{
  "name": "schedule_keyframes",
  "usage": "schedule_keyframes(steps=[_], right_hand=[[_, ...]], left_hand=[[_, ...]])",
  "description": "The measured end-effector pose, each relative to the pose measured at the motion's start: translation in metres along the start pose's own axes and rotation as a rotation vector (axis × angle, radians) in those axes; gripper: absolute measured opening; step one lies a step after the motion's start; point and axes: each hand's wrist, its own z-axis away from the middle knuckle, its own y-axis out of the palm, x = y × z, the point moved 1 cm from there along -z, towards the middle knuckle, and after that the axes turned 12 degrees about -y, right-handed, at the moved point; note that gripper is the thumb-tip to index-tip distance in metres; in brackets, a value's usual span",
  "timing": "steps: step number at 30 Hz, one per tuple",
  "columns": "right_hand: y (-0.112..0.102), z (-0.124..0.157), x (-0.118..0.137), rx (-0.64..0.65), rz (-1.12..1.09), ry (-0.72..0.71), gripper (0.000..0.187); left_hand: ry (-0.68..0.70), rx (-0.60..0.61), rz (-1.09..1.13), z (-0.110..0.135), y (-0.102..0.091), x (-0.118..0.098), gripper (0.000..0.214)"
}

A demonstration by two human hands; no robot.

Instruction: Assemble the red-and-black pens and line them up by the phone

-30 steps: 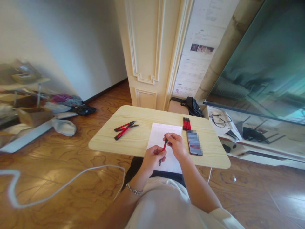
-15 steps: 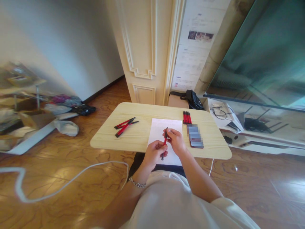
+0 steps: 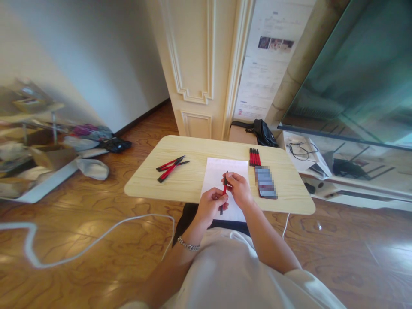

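Note:
Over a white sheet of paper (image 3: 214,171), both hands grip one red pen with black ends (image 3: 224,189), held nearly upright. My left hand (image 3: 210,206) is closed around its lower part, with a black end sticking out below the fingers. The fingers of my right hand (image 3: 238,189) pinch the black upper end. To the left on the table lie a few loose red and black pens (image 3: 170,168), partly crossed over each other. Several like pens (image 3: 255,157) stand side by side in a row at the right, just beyond a phone (image 3: 266,182) with a blurred-out screen.
The light wooden table (image 3: 146,174) has rounded corners and stands close before me. Behind it are a cream panelled door (image 3: 193,47) and a black bag (image 3: 264,133). A white cable (image 3: 96,240) runs across the floor at left; a cabinet stands right.
The view has shifted slightly, moving the whole scene a little in the picture. Both hands stay on the pen in nearly the same pose.

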Motion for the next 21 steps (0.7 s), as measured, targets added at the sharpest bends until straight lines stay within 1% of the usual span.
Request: schedule_keyframes(steps=[2, 4, 7, 10, 13, 16, 21], right_hand=[[0.002, 0.001, -0.004, -0.077, 0.045, -0.028, 0.028], [0.004, 0.002, -0.007, -0.102, 0.052, -0.032, 0.028], [0.005, 0.004, -0.003, -0.035, -0.010, 0.006, 0.028], [0.003, 0.003, 0.004, 0.038, -0.066, 0.049, 0.036], [0.002, 0.001, 0.007, 0.059, -0.051, 0.028, 0.034], [0.002, 0.001, 0.003, 0.025, 0.034, -0.015, 0.032], [0.003, 0.002, -0.005, -0.070, 0.159, -0.087, 0.029]], left_hand=[[0.007, -0.027, -0.009, 0.000, -0.001, 0.002, 0.024], [0.006, -0.028, -0.011, 0.000, -0.001, 0.002, 0.024], [0.001, 0.003, 0.005, 0.000, -0.002, 0.001, 0.024], [-0.018, 0.013, 0.025, 0.001, -0.002, -0.002, 0.025], [-0.034, 0.010, 0.034, 0.001, -0.002, -0.002, 0.025], [-0.015, -0.021, 0.018, 0.000, -0.001, 0.003, 0.024], [0.081, -0.087, -0.083, -0.003, -0.002, 0.011, 0.022]])
